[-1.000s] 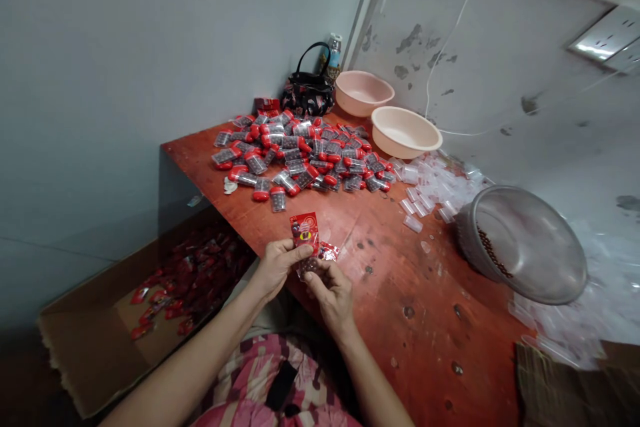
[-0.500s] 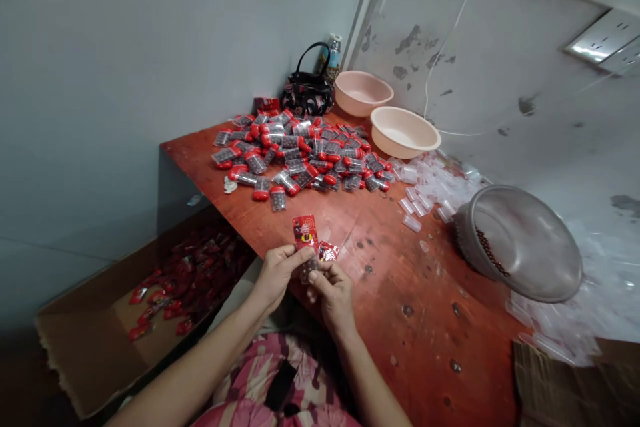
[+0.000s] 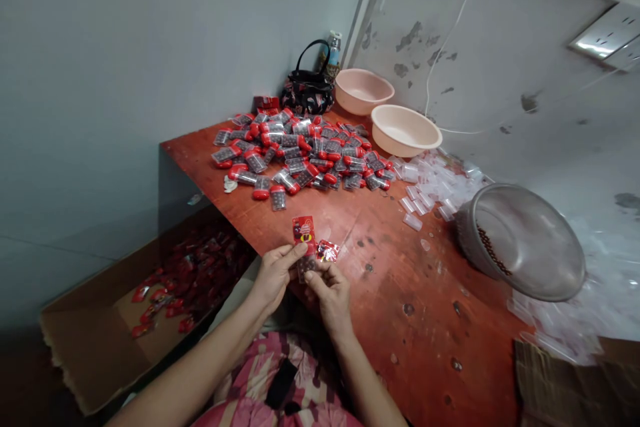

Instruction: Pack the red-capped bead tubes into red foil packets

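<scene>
by the table (image 3: pixel 395 320), left hand (image 3: pixel 273 276) and right hand (image 3: pixel 332 292) angle inward, fingers (image 3: pixel 299 251) pinching a packet (image 3: pixel 303 231).

Lighting: dim, cool, diffuse; source out of view. Blue-grey painted wall (image 3: pixel 150 47): smooth tone, darkening toward lower left. Open brown cardboard box (image 3: pixel 85 360): heavily shadowed, darkest beneath the red-topped table (image 3: pixel 400 353). Glare: white streak on the silvery rectangular socket plate (image 3: pixel 617 23); glints on the shiny red packet (image 3: pixel 328 251) lying on the table; soft sheen inside the grey round basin (image 3: pixel 535 233). Definition: fair at centre, though small print on the red-topped, see-through pouch (image 3: pixel 303 229) is illegible; clear plastic sleeves (image 3: pixel 615 273) at right blur together. Distortion: wide-angle, forearms (image 3: pixel 200 353) stretched toward the lower edge.
</scene>
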`<state>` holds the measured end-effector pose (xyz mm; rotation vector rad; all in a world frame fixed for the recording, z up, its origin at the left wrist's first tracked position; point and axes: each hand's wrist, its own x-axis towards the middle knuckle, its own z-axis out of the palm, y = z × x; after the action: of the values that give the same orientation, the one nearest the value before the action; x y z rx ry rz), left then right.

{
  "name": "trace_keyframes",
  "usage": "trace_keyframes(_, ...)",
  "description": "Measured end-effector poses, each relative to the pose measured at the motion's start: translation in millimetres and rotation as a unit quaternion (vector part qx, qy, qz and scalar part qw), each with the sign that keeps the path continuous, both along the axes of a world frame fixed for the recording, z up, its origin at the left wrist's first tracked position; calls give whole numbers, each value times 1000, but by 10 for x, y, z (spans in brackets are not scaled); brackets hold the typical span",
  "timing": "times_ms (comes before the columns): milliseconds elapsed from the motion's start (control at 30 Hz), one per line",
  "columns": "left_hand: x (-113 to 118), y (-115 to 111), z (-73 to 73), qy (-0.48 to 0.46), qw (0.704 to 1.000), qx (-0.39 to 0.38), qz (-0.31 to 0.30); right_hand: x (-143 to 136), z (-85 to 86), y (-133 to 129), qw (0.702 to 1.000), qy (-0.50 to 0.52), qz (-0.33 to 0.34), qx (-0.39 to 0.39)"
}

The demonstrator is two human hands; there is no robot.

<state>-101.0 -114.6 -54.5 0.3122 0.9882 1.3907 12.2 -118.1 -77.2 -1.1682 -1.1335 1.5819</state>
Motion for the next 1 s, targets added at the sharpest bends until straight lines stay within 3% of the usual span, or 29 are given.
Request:
trace_keyframes(67,1,12,3,-13,1000,-2,11,15,25,-14,996,-59,-7,65)
trace_keyframes(133,-1,15,3,-22,1000,-6,2,26,26,-24,995,-59,-7,76)
trace_keyframes(267,-44,-20,-15,-33,994,13,-104,20,-30,-32,997,69,9,-41)
trace_keyframes(333,-73,-45,-33,-30,988,24,-152,5,-42,-37,993,98,7,-61)
trace_keyframes(533,-53,-120,-62,56,994,-7,-93,21,9,4,997,63,-35,-17)
trace_keyframes(667,-41,-209,-63,3,994,-27,-104,89,-3,150,999,-1,37,37)
trace_keyframes(800,-213,-312,-86,-45,987,-41,-147,52,21,271,981,-82,130,122)
trace_keyframes(833,-290,-339,-91,-56,989,-36,-130,35,46,288,976,-88,148,135)
trace_keyframes(900,-468,-395,-98,-72,997,-24,-30,30,109,316,975,-78,155,142)
trace_keyframes(1000,-671,-475,-99,-57,988,-35,136,157,200,374,989,-53,83,109)
